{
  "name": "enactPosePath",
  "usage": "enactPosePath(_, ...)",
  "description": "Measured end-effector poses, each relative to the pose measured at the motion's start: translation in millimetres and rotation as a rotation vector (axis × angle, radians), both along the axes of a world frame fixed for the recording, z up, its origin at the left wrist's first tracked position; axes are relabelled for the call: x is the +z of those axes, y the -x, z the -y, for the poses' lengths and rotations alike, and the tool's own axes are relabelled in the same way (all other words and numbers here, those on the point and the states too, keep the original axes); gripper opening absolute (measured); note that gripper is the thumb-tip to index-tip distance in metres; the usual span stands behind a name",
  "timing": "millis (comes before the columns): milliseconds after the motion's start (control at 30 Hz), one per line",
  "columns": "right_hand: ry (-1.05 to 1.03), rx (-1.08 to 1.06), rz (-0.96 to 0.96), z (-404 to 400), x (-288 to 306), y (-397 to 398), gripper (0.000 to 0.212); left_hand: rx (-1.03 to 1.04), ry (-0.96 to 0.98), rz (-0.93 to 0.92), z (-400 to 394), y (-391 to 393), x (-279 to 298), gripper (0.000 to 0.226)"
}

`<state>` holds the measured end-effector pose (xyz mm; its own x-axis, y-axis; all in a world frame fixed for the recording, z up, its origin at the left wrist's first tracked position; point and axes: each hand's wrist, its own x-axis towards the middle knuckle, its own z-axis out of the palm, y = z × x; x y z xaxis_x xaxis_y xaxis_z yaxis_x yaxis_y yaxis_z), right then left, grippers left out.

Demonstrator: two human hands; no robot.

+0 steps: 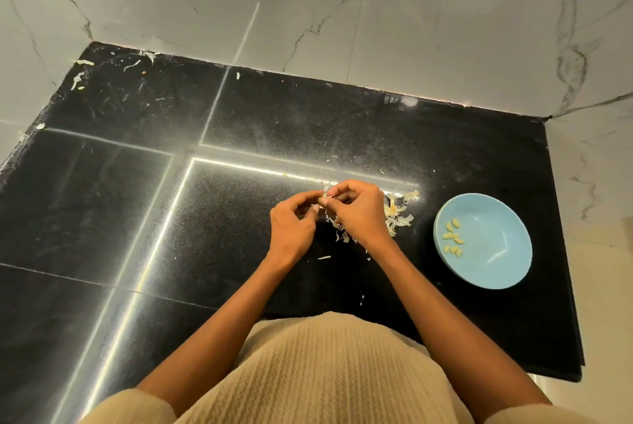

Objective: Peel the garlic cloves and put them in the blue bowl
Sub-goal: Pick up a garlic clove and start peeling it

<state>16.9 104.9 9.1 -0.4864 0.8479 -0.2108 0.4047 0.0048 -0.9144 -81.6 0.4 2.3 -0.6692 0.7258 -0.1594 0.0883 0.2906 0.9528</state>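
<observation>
Over the middle of the black counter [239,115], my left hand [294,221] and my right hand [359,211] meet fingertip to fingertip. Between them they pinch a small garlic clove [323,201], mostly hidden by the fingers. A pile of pale garlic skins [399,214] lies just right of and under my right hand. The blue bowl [493,269] sits to the right of the hands and holds several peeled cloves [452,238] on its left side.
Loose skin scraps [80,76] are scattered at the counter's far left corner and a few near its front edge. Marble walls rise behind and to the right. The counter's right edge runs close to the bowl.
</observation>
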Motion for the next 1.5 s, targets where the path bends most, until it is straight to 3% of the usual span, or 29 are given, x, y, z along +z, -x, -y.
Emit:
enactPosePath(67, 0.068, -0.015, -0.09, -1.1, 8.9, -7.3, 0.017, 0.03, -0.052, 0.22, -4.8, -0.1, 8.1, 0.022)
enactPosePath(167, 0.139, 0.012, -0.202, -4.1, 19.4, -18.0, 0.018, 0.017, -0.085, 0.398, -8.7, -0.7, 19.9, 0.015)
enactPosePath(400, 0.377, 0.064, -0.298, -14.0, 32.8, -31.7, 0.002, -0.038, -0.116, 0.873, -21.3, -7.9, 38.6, 0.01)
enactPosePath(600, 0.405, 0.12, -0.272, -19.7, 42.3, -41.5, 0.002, -0.048, -0.111, 1.104, -25.2, -10.9, 47.3, 0.01)
enactPosePath(1000, 0.087, 0.168, -0.129, -14.6, 55.2, -42.8, 0.019, -0.05, -0.065, 1.246, -35.9, -15.5, 64.5, 0.017)
enactPosePath(1233, -0.084, 0.105, -0.092, -10.1, 56.9, -44.4, 0.015, -0.002, -0.089, 1.28, -38.5, -17.7, 61.4, 0.013)
enactPosePath(1500, -0.288, 0.113, -0.057, -20.1, 61.8, -48.6, 0.009, -0.088, -0.122, 1.108, -44.7, -20.9, 69.1, 0.023)
